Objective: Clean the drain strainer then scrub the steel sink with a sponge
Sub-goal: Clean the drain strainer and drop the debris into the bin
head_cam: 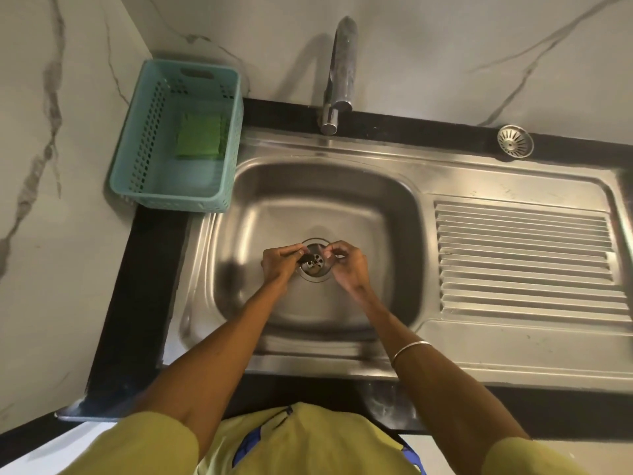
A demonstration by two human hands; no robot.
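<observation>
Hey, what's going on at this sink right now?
A person is bent over the steel sink with both hands at the drain. The left hand pinches a small dark piece at the drain's edge, and the right hand has its fingers curled beside it; what it holds is unclear. The drain strainer sits out on the back counter. The green sponge lies in the teal basket, unused.
</observation>
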